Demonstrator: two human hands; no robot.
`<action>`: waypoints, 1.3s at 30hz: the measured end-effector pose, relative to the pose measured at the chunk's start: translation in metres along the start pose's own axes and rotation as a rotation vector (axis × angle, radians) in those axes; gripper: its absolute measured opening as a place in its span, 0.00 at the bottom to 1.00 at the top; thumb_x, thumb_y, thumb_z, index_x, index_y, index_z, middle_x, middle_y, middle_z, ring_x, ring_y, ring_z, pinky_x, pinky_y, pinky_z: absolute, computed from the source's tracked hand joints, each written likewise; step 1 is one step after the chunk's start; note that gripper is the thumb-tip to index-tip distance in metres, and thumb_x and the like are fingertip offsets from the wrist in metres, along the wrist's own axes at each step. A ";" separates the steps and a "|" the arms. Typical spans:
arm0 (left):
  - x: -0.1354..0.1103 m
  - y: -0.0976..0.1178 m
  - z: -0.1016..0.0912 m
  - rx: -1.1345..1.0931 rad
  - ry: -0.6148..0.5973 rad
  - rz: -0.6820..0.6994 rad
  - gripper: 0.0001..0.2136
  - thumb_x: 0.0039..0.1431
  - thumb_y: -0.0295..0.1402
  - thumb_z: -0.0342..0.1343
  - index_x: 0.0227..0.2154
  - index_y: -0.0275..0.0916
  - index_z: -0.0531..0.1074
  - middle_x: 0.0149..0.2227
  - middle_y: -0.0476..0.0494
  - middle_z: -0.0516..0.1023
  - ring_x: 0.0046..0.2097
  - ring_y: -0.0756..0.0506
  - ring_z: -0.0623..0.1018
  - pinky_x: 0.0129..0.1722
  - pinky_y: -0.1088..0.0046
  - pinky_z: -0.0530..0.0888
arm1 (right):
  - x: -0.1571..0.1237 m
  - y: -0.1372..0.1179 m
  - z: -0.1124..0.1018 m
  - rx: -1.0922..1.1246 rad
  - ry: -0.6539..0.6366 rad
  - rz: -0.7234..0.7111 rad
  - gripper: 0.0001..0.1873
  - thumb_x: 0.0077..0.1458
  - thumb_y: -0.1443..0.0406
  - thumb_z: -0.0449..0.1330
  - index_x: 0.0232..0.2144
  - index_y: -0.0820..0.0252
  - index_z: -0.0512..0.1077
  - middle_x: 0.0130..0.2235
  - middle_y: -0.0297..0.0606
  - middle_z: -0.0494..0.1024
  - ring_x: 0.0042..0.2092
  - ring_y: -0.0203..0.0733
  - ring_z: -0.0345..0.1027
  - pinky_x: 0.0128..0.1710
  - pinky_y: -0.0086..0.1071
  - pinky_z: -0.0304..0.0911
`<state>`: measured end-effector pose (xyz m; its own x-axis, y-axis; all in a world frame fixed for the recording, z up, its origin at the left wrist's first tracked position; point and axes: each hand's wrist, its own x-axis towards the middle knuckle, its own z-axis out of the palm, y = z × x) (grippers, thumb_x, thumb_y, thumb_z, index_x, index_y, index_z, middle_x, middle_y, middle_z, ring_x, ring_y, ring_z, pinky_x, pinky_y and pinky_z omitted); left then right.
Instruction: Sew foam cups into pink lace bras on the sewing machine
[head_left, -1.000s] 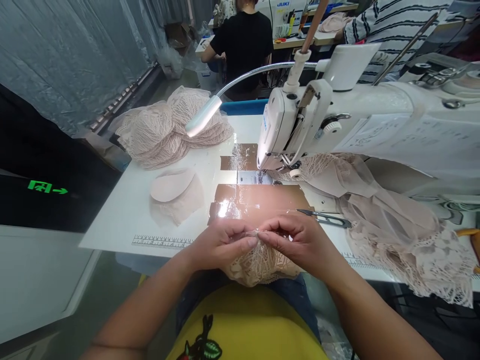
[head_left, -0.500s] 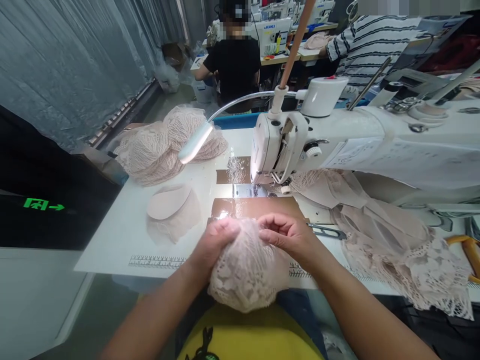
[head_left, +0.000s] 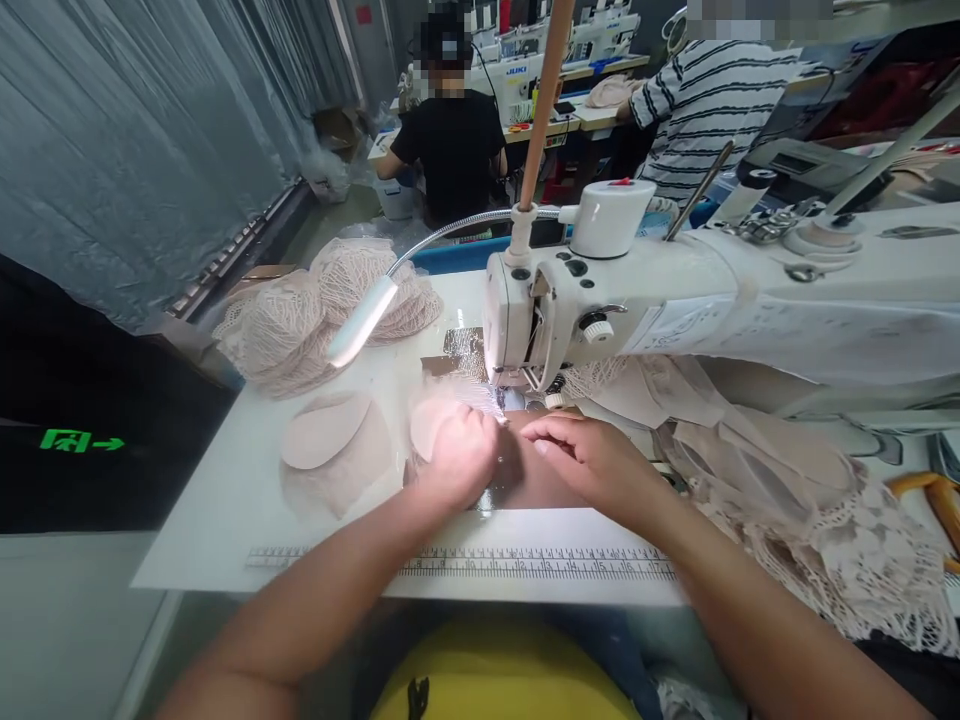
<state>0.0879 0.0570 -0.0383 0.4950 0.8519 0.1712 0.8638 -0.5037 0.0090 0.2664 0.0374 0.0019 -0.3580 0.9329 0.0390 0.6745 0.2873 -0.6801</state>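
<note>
My left hand (head_left: 463,455) is closed on a pale pink lace bra cup (head_left: 429,415), which lies beside the needle area of a white sewing machine (head_left: 517,330). Strong lamp light washes out part of the lace, and my fingers cover its near edge. To the right, my right hand (head_left: 581,450) hovers low over the brown plate (head_left: 536,480), its fingers loosely bent and a little apart. Nothing shows between them. Left of the hands, a beige cup with sheer fabric (head_left: 334,435) rests on the white table (head_left: 225,500).
Stacked lace cups (head_left: 292,310) sit at the back left, under a bendable lamp (head_left: 364,320). Lace and sheer fabric pieces (head_left: 772,470) spread along the right side. A printed ruler (head_left: 525,565) runs along the front edge. Two co-workers (head_left: 454,140) sit beyond the machine.
The lace cup has gone from above the table's front edge up to the needle area. My left hand moved forward with it; my right hand no longer pinches the lace.
</note>
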 end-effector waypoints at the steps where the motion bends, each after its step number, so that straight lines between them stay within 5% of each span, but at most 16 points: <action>1: 0.002 0.009 0.005 0.004 -0.025 0.023 0.10 0.58 0.23 0.46 0.24 0.35 0.69 0.25 0.39 0.72 0.30 0.41 0.71 0.29 0.65 0.68 | 0.004 0.001 0.004 -0.042 -0.001 -0.022 0.14 0.56 0.69 0.50 0.37 0.56 0.76 0.41 0.37 0.78 0.43 0.42 0.69 0.41 0.33 0.61; 5: -0.007 0.022 -0.001 -0.020 -0.054 0.091 0.11 0.61 0.30 0.46 0.25 0.35 0.69 0.26 0.38 0.72 0.30 0.41 0.71 0.29 0.64 0.69 | 0.011 0.008 0.025 -0.242 -0.059 -0.052 0.15 0.54 0.75 0.49 0.31 0.60 0.74 0.37 0.39 0.76 0.38 0.40 0.67 0.36 0.30 0.58; 11: -0.013 -0.004 -0.024 -0.406 -0.095 0.180 0.15 0.65 0.30 0.43 0.26 0.36 0.71 0.30 0.42 0.76 0.33 0.47 0.74 0.35 0.70 0.73 | 0.007 0.014 0.044 -0.508 -0.025 -0.134 0.12 0.53 0.77 0.52 0.30 0.61 0.73 0.34 0.38 0.72 0.36 0.39 0.62 0.33 0.31 0.53; 15: -0.006 -0.017 -0.010 -0.379 0.052 0.219 0.12 0.64 0.28 0.44 0.39 0.33 0.73 0.44 0.35 0.77 0.43 0.43 0.77 0.41 0.66 0.74 | 0.009 0.016 0.048 -0.574 0.044 -0.135 0.14 0.54 0.77 0.52 0.35 0.61 0.74 0.36 0.39 0.73 0.36 0.39 0.61 0.32 0.31 0.53; 19: 0.004 -0.024 0.005 -0.298 0.117 0.294 0.12 0.63 0.26 0.45 0.41 0.30 0.73 0.46 0.31 0.77 0.44 0.41 0.77 0.41 0.63 0.74 | 0.016 0.015 0.051 -0.608 0.042 -0.077 0.17 0.54 0.77 0.51 0.41 0.60 0.74 0.36 0.39 0.73 0.33 0.39 0.61 0.31 0.32 0.53; 39: 0.017 -0.050 0.023 -0.334 0.061 0.231 0.16 0.63 0.30 0.47 0.50 0.32 0.71 0.54 0.36 0.73 0.50 0.40 0.72 0.49 0.58 0.71 | 0.019 0.015 0.053 -0.621 0.028 -0.044 0.23 0.55 0.78 0.48 0.49 0.59 0.71 0.34 0.41 0.72 0.29 0.38 0.59 0.26 0.33 0.47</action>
<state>0.0553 0.0999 -0.0583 0.6575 0.7058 0.2638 0.6475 -0.7083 0.2811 0.2358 0.0484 -0.0463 -0.3827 0.9203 0.0818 0.9121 0.3904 -0.1250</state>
